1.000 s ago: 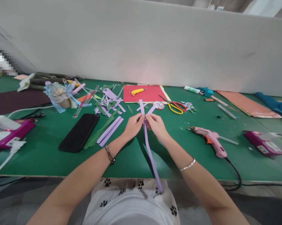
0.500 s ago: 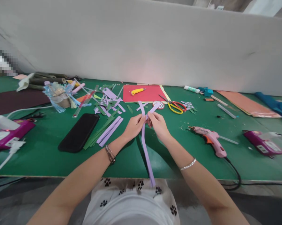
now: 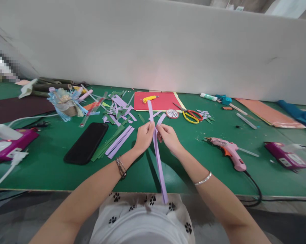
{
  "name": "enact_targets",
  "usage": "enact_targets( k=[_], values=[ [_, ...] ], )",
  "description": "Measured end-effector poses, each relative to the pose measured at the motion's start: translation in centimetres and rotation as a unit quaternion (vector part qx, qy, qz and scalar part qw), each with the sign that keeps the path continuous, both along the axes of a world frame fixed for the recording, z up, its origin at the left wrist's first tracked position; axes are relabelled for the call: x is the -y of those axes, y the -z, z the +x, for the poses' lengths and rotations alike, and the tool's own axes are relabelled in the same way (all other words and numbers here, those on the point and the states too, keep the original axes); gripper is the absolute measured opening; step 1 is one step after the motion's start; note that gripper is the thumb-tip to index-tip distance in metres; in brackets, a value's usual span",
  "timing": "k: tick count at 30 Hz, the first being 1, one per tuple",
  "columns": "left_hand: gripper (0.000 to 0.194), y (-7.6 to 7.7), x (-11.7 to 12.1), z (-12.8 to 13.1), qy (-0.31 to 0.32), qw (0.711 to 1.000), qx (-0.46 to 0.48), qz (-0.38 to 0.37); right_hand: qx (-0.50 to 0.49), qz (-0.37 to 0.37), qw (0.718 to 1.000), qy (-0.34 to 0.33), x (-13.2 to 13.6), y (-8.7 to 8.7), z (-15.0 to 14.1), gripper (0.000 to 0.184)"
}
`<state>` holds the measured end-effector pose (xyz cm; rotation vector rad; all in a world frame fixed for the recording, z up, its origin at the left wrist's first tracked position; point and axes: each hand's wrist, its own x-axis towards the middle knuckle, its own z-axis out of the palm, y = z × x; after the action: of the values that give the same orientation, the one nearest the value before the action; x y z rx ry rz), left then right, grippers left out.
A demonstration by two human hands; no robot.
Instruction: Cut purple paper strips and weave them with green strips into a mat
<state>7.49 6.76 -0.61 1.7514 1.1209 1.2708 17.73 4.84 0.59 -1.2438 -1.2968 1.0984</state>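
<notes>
Left hand [image 3: 145,137] and right hand [image 3: 169,137] pinch a flat lilac paper strip [image 3: 158,163], apparently aligning it; next needs even pressure.

Matt purple paper [image 3: 158,159] is contrasting with a smooth, softly shining green tabletop [image 3: 137,176].
The scissors [image 3: 185,111] are pairing metal blades with plastic handles, the glue gun [image 3: 230,150] is showing pink plastic, the peach sheet [image 3: 268,113] is looking glossy, and the silvery bangle [image 3: 204,179] is gleaming like metal.
</notes>
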Motion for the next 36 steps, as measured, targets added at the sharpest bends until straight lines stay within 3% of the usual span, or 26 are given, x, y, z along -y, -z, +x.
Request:
enact_targets(
  k=[3,9,15,23,30,36],
  values=[
    [0.035,0.14,-0.3,-0.18,0.0,1.0,0.002,-0.007,-0.007,-0.014,1.0,0.017,-0.04,0.18,-0.04,0.038],
    [0.035,0.12,-0.23,-0.05,0.064,0.998,-0.025,-0.011,-0.039,0.02,0.996,0.081,-0.05,-0.09,0.38,0.037],
    [0.03,-0.15,-0.08,-0.06,0.062,0.998,-0.031,0.003,0.013,0.03,0.999,0.042,0.03,-0.08,0.37,0.035],
    [0.031,0.04,-0.1,-0.24,0.002,1.0,0.0,0.011,0.033,0.035,0.999,0.022,-0.01,0.26,0.25,0.031],
    [0.03,0.17,-0.02,0.0,0.044,0.999,-0.013,0.007,-0.01,0.044,0.998,0.049,-0.02,-0.15,0.42,0.034],
    [0.033,-0.02,0.12,-0.1,0.03,0.999,-0.024,0.016,0.027,0.048,0.998,0.017,-0.1,0.29,0.33,0.038]
  ],
)
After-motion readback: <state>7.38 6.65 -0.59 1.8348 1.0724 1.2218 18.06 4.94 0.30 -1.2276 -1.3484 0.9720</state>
